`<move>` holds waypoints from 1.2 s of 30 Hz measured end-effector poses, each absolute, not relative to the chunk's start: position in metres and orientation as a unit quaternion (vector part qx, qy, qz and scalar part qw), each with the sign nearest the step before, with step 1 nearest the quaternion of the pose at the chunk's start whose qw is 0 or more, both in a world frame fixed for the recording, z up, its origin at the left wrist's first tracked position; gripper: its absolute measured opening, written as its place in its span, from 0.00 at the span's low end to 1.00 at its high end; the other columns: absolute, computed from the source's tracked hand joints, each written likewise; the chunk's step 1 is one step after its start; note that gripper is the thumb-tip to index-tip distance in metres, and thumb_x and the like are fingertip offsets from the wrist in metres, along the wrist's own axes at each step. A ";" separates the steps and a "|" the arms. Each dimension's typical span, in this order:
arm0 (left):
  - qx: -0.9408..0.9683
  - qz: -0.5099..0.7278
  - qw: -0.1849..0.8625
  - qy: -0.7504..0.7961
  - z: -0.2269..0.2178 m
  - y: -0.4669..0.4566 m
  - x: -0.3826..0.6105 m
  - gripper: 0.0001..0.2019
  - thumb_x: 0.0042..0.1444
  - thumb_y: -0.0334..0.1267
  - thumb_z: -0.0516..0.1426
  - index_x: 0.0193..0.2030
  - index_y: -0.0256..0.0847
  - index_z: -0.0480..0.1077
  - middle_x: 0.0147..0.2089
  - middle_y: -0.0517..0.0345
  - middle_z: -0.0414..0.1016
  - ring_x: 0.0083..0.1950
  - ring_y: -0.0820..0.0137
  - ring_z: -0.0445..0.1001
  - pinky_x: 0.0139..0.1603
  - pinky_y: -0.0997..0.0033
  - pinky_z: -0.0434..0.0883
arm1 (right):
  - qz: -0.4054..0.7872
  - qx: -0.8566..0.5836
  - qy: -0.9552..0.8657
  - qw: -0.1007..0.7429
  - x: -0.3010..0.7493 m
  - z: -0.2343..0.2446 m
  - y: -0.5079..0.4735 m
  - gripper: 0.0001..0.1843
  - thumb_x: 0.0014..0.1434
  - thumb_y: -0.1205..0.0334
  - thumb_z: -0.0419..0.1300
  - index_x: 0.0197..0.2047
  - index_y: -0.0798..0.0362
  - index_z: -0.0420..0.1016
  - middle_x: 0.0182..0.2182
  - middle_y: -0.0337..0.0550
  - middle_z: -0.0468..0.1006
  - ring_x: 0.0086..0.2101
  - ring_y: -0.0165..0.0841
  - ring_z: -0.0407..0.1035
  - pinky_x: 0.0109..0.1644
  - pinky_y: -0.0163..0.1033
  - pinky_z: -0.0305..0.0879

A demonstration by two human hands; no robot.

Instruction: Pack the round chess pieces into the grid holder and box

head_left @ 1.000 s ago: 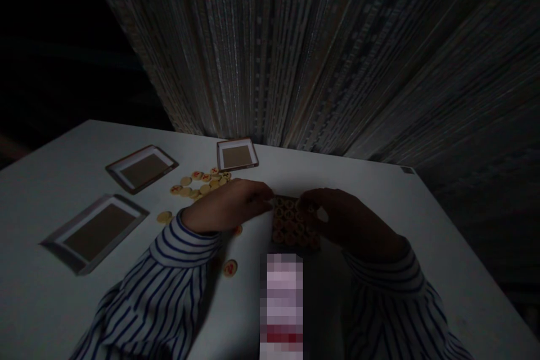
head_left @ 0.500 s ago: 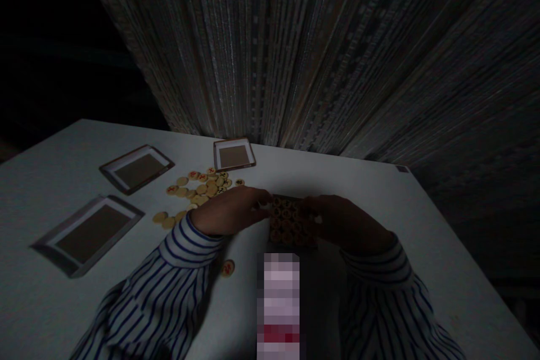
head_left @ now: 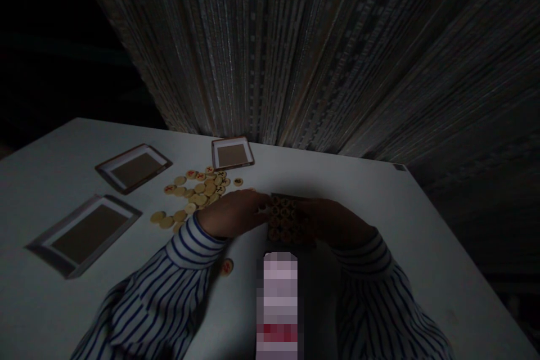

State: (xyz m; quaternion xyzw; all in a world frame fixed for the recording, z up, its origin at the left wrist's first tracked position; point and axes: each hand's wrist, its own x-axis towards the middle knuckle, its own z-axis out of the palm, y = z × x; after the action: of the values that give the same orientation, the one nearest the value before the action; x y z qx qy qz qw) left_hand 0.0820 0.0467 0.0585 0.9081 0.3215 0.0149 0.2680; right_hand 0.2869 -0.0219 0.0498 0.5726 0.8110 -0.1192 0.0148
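A small dark box (head_left: pixel 285 219) packed with round wooden game discs sits on the white table (head_left: pixel 379 219) right in front of me. My left hand (head_left: pixel 234 212) rests at the box's left edge, fingers curled onto the discs. My right hand (head_left: pixel 335 220) lies against the box's right side, fingers bent over it; the dim light hides what either holds. A loose pile of pale discs (head_left: pixel 198 191) with red and dark marks lies to the left of my left hand. One single disc (head_left: pixel 226 266) lies near my left sleeve.
Three shallow box halves with brown insides lie on the table: one at the near left (head_left: pixel 84 233), one further back (head_left: pixel 134 167), a small one (head_left: pixel 232 153) by the curtain. A ribbed curtain (head_left: pixel 316 56) hangs behind the table. A blurred patch covers the bottom centre.
My right hand has slid lower and closer over the box. Both hands have drawn a little nearer together. More of the loose disc pile shows beside my left hand as my view shifts.
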 end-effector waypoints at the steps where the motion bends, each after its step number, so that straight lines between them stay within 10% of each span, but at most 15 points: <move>1: 0.909 0.016 0.269 0.319 0.057 0.047 0.082 0.16 0.55 0.41 0.51 0.47 0.41 0.70 0.42 0.50 0.76 0.40 0.62 0.74 0.37 0.68 0.65 | -0.116 0.575 0.810 0.023 0.287 0.049 -0.022 0.13 0.54 0.66 0.53 0.42 0.54 0.74 0.37 0.50 0.78 0.34 0.38 0.73 0.31 0.37 0.65; 36: 0.922 -0.041 0.213 0.321 0.057 0.046 0.079 0.17 0.56 0.42 0.49 0.52 0.45 0.66 0.48 0.52 0.74 0.46 0.61 0.73 0.42 0.65 0.68 | -0.164 0.603 0.776 0.089 0.280 0.050 -0.018 0.14 0.57 0.61 0.51 0.41 0.57 0.75 0.38 0.51 0.78 0.35 0.37 0.72 0.35 0.37 0.64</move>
State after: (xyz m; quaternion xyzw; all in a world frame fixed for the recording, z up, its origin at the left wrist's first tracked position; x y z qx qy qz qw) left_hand 0.0789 0.0464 0.0567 0.9221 0.3205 -0.0408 0.2131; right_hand 0.2795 -0.0185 0.0497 0.6025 0.7760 -0.1641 0.0890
